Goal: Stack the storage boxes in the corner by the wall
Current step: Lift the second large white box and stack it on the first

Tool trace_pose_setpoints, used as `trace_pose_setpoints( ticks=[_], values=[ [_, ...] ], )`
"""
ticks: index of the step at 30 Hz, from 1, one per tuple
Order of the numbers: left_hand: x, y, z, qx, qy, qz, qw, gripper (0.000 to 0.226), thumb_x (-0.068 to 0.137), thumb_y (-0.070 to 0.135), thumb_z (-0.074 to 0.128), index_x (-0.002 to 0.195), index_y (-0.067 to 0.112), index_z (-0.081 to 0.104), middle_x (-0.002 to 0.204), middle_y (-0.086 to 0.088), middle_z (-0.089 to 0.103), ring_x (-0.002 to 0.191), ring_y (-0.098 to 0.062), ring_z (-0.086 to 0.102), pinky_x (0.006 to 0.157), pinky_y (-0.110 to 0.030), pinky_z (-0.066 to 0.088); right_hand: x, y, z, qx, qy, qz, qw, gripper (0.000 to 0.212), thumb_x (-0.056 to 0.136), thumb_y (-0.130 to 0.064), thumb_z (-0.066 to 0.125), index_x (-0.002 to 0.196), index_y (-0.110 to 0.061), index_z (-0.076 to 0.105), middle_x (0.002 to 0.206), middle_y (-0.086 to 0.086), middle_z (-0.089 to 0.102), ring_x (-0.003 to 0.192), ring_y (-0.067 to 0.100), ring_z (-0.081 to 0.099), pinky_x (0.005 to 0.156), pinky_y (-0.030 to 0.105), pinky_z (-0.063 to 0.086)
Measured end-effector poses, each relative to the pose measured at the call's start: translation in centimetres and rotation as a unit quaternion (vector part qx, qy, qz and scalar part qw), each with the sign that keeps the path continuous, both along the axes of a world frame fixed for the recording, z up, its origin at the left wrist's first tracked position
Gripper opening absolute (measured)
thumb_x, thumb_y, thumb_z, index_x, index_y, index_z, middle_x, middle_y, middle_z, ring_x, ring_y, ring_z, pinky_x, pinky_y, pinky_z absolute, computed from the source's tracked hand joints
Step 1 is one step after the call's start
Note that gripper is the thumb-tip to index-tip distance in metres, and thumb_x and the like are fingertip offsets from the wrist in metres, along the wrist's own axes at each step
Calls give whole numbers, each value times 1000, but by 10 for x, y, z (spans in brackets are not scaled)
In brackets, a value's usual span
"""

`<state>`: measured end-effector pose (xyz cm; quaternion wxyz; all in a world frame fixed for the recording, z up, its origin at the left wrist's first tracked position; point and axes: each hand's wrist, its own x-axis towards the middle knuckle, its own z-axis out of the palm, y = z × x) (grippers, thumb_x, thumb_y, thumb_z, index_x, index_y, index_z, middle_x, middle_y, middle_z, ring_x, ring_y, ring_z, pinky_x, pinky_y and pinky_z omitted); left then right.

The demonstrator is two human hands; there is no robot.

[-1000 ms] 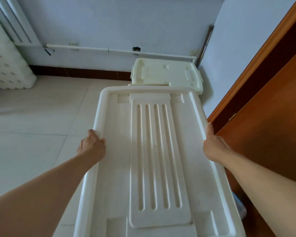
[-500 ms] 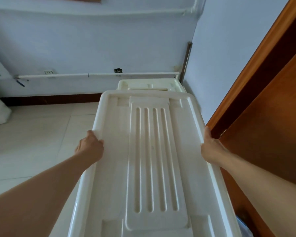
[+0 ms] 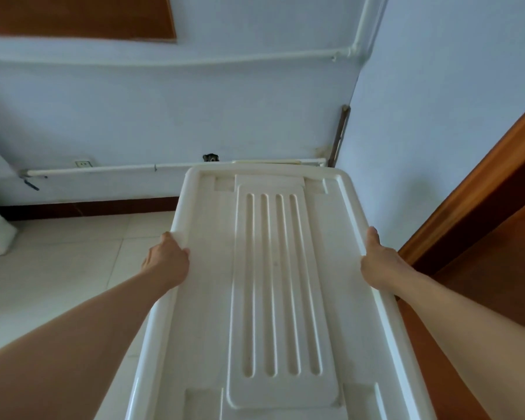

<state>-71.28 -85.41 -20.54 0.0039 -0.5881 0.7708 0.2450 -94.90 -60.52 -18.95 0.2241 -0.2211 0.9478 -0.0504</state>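
Both hands [image 3: 167, 262] (gripping) on white storage box [image 3: 273, 298], near wall corner [image 3: 350, 101].

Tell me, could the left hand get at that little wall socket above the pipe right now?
Probably not as things stand. The left hand grips the rim of the white storage box, which the right hand also holds. The socket sits well away across open floor.

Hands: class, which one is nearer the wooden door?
The right hand, gripping the box's right rim beside the door; the left hand grips the opposite rim, over the tiled floor.
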Motion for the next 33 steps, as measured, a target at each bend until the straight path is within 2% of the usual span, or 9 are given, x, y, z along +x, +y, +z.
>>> trace_pose_setpoints(
  ticks=[3,7,12,19,24,29,33],
  values=[
    [-32,-35,1,-2,-4,-16,1000,41,95,27,44,131,7,35,117,-25,55,105,-41,53,72,-36,36,-25,-27,7,0,-12,-11,1000,72,93,-6,32,149,-17,-14,130,24,48,110,36,54,90,39,46],
    [-81,-90,4,13,13,-50,999,43,94,27,45,131,8,35,120,-25,54,110,-42,51,79,-37,37,-60,-66,15,-14,-23,-46,999,67,93,-5,31,148,-15,-6,131,26,47,114,38,52,97,42,45],
    [-141,-146,12,10,15,-99,995,44,95,25,44,131,2,34,125,-26,53,117,-41,49,89,-39,40,-98,-107,19,-15,-18,-89,996,71,94,-6,30,149,-18,-13,136,25,45,115,37,52,97,42,45],
    [-235,-207,11,-11,-7,-162,987,42,96,28,42,130,5,32,127,-27,52,120,-41,47,92,-41,39,-162,-148,3,-17,-33,-139,990,78,93,-7,35,148,-17,-19,135,26,46,111,36,56,95,43,47],
    [-289,-241,-3,5,-4,-167,986,45,95,29,45,134,9,34,128,-25,51,120,-42,46,93,-42,38,-204,-172,-9,-6,-34,-158,987,80,92,-5,35,147,-15,-21,129,25,52,106,35,58,92,41,49],
    [-334,-266,-12,5,-4,-201,980,49,94,28,48,137,8,34,126,-24,54,121,-40,47,95,-40,39,-221,-187,-17,-3,-48,-197,979,81,92,-4,35,146,-15,-24,126,22,55,94,29,63,76,34,51],
    [-372,-288,-18,0,-21,-249,968,51,95,28,47,139,7,32,129,-24,51,121,-40,47,96,-42,40,-225,-199,-24,-23,-64,-243,968,80,92,-5,35,147,-16,-23,127,19,54,96,30,62,85,38,52]
  ],
)
